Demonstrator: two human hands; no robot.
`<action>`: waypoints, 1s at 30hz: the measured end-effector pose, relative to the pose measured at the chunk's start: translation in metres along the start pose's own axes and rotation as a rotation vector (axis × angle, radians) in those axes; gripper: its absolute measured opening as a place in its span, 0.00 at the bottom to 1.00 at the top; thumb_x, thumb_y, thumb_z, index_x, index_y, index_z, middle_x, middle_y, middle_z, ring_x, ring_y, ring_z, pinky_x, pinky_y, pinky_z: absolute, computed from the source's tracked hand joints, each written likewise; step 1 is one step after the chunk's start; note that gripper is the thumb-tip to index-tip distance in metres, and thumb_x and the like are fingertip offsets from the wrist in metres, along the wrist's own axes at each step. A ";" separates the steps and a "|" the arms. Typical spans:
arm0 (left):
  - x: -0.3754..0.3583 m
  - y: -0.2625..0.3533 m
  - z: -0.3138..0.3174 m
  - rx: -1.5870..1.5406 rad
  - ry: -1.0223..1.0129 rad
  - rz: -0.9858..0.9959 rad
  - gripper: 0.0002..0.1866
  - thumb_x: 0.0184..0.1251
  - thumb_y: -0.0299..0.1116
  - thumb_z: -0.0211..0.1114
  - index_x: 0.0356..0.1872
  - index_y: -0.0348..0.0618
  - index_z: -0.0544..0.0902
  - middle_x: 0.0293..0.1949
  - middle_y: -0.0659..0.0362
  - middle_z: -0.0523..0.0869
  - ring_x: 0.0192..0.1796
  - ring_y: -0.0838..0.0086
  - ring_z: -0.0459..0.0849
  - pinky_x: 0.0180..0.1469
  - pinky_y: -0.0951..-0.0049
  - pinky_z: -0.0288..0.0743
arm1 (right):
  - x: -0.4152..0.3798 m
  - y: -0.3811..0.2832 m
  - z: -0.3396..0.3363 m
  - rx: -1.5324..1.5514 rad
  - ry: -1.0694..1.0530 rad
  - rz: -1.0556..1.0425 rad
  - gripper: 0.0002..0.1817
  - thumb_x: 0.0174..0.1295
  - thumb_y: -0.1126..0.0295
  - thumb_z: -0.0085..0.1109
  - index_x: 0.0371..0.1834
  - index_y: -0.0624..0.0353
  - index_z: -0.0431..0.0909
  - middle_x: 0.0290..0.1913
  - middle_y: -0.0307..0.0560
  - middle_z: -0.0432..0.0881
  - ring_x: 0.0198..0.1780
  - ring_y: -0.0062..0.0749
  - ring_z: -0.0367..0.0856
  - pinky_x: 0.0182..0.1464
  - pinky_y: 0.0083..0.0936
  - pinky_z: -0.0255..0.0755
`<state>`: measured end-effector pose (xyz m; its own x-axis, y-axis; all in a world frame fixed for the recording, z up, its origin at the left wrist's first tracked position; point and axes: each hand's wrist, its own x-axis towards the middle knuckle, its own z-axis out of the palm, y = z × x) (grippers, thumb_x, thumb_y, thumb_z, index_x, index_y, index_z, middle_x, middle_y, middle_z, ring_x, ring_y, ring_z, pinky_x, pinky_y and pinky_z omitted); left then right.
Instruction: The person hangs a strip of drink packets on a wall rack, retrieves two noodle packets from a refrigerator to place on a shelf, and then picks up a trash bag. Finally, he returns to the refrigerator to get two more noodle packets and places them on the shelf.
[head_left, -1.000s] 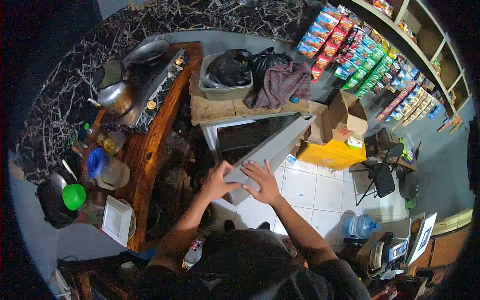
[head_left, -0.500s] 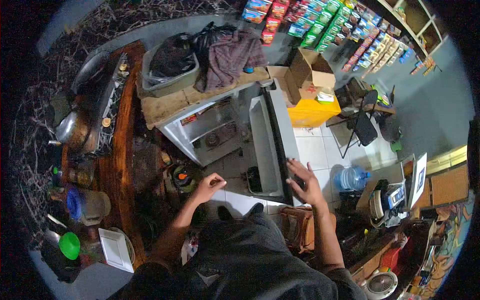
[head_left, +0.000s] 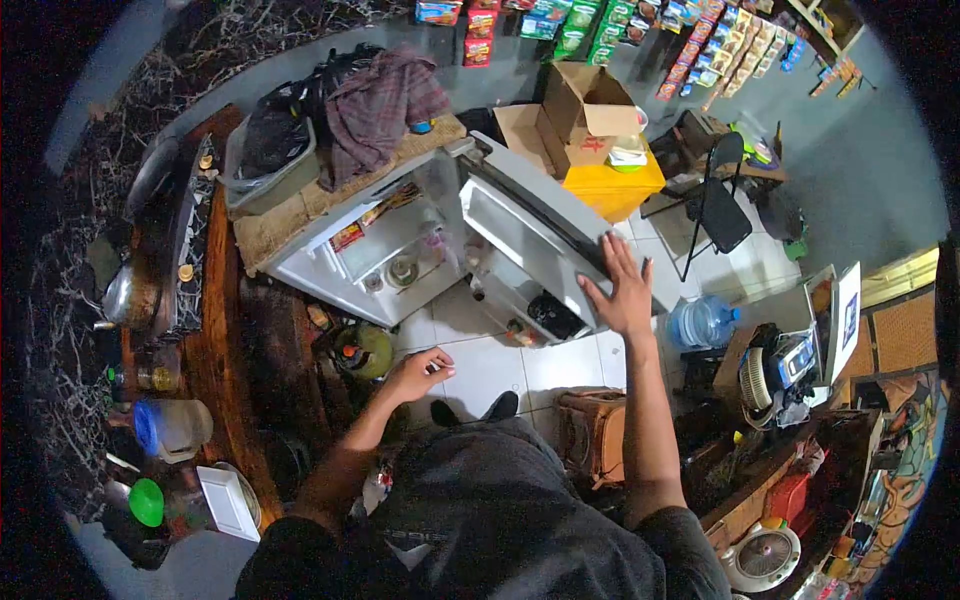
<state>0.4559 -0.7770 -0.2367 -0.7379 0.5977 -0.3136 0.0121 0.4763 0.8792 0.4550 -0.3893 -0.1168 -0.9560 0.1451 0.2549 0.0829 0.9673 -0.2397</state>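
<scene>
A small white fridge (head_left: 330, 265) stands open, with a few items on its shelves. Its door (head_left: 520, 235) is swung wide to the right. My right hand (head_left: 620, 290) lies flat against the door's outer edge, fingers spread. My left hand (head_left: 420, 372) hangs loosely curled above the tiled floor in front of the fridge, holding nothing. A green gas bottle (head_left: 362, 350) stands just left of that hand.
Burlap, a grey tub (head_left: 262, 165) with dark bags and a checked cloth (head_left: 380, 100) lie on the fridge top. A wooden counter (head_left: 225, 340) with pots and jars runs along the left. A yellow box (head_left: 612, 185), folding chair (head_left: 715, 210), water jug (head_left: 703, 322) and fan are on the right.
The fridge door has swung from shut to wide open. My right hand has followed its edge to the right, and my left hand has come off the door and dropped.
</scene>
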 end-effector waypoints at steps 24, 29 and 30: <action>0.155 -0.253 -0.093 0.200 0.095 -0.328 0.17 0.69 0.47 0.64 0.43 0.42 0.81 0.40 0.59 0.86 0.41 0.76 0.83 0.45 0.72 0.78 | 0.090 0.125 0.064 0.055 0.502 -0.123 0.42 0.64 0.37 0.45 0.77 0.41 0.46 0.77 0.49 0.37 0.77 0.48 0.37 0.71 0.66 0.38; 0.252 -0.344 -0.163 -0.060 0.303 -0.139 0.15 0.69 0.40 0.64 0.48 0.41 0.79 0.43 0.57 0.86 0.40 0.72 0.85 0.43 0.72 0.80 | -0.006 0.101 0.164 -0.018 0.664 -0.250 0.34 0.71 0.52 0.48 0.75 0.58 0.55 0.75 0.59 0.53 0.76 0.52 0.52 0.75 0.50 0.51; 0.266 -0.368 -0.187 0.084 0.367 -0.007 0.16 0.68 0.41 0.65 0.48 0.41 0.78 0.42 0.56 0.85 0.38 0.72 0.84 0.42 0.73 0.80 | -0.030 0.074 0.207 0.411 0.766 -0.199 0.32 0.71 0.56 0.49 0.74 0.60 0.58 0.75 0.59 0.56 0.75 0.53 0.55 0.76 0.48 0.51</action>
<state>0.1287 -0.9138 -0.5763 -0.9307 0.3303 -0.1570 0.0500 0.5402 0.8400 0.4312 -0.3648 -0.3357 -0.4791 0.2239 0.8487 -0.3128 0.8599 -0.4034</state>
